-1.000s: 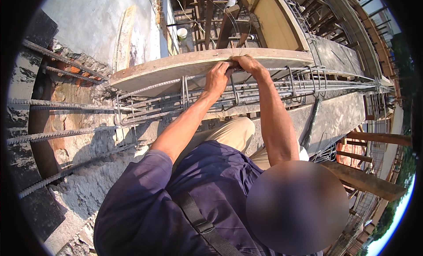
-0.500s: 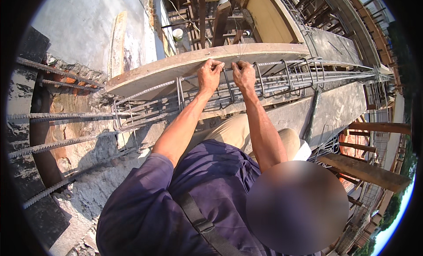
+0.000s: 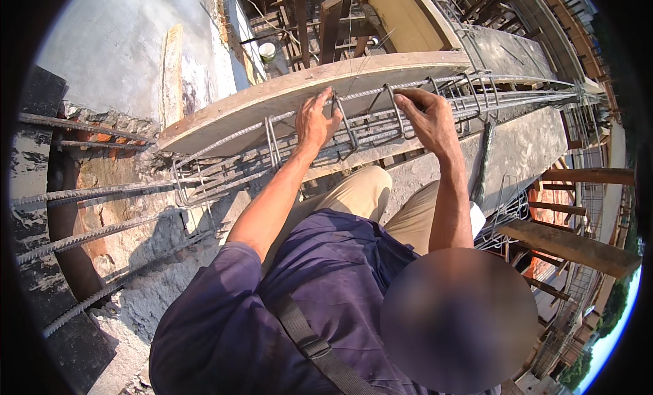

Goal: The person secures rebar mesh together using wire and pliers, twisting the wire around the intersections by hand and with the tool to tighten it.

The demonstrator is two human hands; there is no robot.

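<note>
The bare left hand [image 3: 313, 126] is holding its fingers apart at a grey, bent-steel stirrup [image 3: 349, 128]; the long, ribbed-steel cage [image 3: 364, 94] is lying alongside, more stirrups [image 3: 270, 140] already encircling it, their fixing unclear; the right hand [image 3: 430, 119] is hovering, fingers nearly together, grip uncertain.

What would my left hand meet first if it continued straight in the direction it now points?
Likely the wooden board beyond the left hand, though depth is unclear and it might pass over.

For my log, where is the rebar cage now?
In the head view, the rebar cage spans mid-left to right, along the wooden board's near side.
</note>
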